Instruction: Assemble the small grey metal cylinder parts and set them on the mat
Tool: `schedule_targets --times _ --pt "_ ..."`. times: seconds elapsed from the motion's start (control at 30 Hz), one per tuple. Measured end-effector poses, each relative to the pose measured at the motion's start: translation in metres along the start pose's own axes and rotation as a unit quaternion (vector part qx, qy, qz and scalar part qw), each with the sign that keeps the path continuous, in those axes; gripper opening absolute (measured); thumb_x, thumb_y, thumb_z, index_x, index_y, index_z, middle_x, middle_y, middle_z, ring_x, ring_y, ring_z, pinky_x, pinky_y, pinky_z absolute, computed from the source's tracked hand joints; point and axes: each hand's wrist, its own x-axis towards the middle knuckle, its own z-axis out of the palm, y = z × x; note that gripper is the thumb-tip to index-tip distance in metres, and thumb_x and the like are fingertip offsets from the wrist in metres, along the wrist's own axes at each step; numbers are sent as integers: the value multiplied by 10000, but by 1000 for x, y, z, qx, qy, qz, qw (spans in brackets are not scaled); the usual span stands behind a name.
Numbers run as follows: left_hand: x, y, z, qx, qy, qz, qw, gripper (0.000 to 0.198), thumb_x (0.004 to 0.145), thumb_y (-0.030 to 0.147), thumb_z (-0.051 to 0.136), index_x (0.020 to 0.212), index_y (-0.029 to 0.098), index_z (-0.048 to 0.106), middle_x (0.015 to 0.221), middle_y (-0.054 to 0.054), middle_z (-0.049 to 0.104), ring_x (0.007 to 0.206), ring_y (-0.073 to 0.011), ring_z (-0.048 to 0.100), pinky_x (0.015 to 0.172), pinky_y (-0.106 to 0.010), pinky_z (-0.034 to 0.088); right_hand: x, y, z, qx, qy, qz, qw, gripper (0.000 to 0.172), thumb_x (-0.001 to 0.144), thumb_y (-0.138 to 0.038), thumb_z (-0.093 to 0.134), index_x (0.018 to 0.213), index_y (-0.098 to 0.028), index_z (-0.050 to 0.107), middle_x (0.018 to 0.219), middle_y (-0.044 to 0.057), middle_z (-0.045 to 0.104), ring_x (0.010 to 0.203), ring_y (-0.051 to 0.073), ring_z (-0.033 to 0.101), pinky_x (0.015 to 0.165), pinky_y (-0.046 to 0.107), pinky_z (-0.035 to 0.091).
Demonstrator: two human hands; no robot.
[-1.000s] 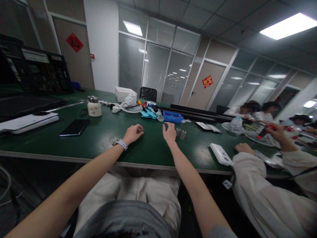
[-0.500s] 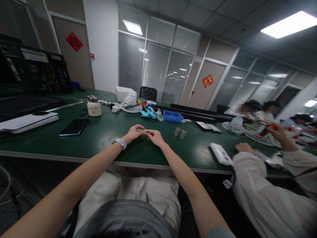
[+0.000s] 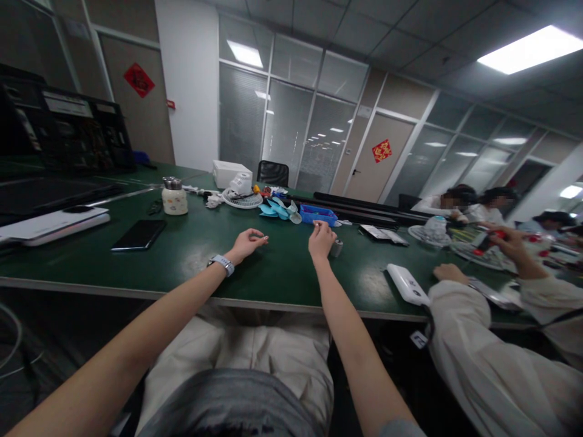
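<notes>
My left hand (image 3: 247, 242) rests on the green table (image 3: 191, 249), a watch on its wrist, thumb and forefinger pinched together on something tiny that I cannot make out. My right hand (image 3: 321, 237) is lifted a little above the table with its fingertips bunched upward, pinching a small pale thing that I cannot name. It hovers just in front of a blue tray (image 3: 319, 213). A small grey cylinder (image 3: 337, 247) stands at its right side, partly hidden by the hand.
A black phone (image 3: 139, 234), a cream lidded jar (image 3: 174, 199) and a white flat device (image 3: 50, 222) lie to the left. A small white fan (image 3: 241, 193) and light blue fan blades (image 3: 277, 209) sit behind. A co-worker's white sleeve (image 3: 473, 340) and a white gadget (image 3: 407, 283) are at the right.
Half a second ago both hands met fingertip to fingertip at the table's middle. They have since parted: the right hand moved right and up toward the blue tray, and the left stayed.
</notes>
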Motion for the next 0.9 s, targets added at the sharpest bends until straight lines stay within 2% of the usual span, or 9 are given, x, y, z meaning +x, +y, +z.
schedule_targets --times 0.1,0.2,0.3,0.4,0.67,0.9 --pt "0 0 0 8 3 3 1000 465 571 455 808 846 173 560 732 -69 735 823 -232 707 720 -310 505 12 29 -12 -82 46 61 994 303 961 -232 311 1123 -147 552 1081 135 641 1049 223 520 988 407 247" --pt "-1 1 0 29 5 2 1000 436 591 448 796 843 175 567 739 -64 735 821 -229 705 707 -304 503 17 51 -17 -131 50 84 987 305 944 -303 375 1020 -168 637 1039 133 649 1087 259 459 981 453 206" --pt "-2 2 0 38 1 2 999 421 600 452 788 837 178 574 724 -55 734 814 -221 702 708 -297 501 17 62 -14 -161 43 96 981 278 908 -332 451 932 -205 697 1121 120 629 1129 283 388 970 485 188" --pt "-2 2 0 38 -3 6 999 419 597 456 788 828 177 577 709 -55 732 788 -212 698 702 -294 498 17 64 -8 -170 27 103 980 270 892 -337 479 933 -221 719 1175 116 607 1138 290 367 967 498 190" --pt "-3 4 2 53 -5 9 999 394 613 452 777 811 173 583 708 -54 725 713 -191 679 612 -270 483 18 63 -7 -185 -19 115 976 300 897 -324 458 1026 -230 711 1062 139 640 1079 298 432 920 481 268" --pt "-4 5 2 57 -9 5 998 383 617 441 773 812 171 585 704 -54 718 683 -174 659 595 -258 461 19 61 -7 -189 -58 107 974 318 904 -298 440 1104 -279 686 1029 133 652 1046 287 488 886 461 329"
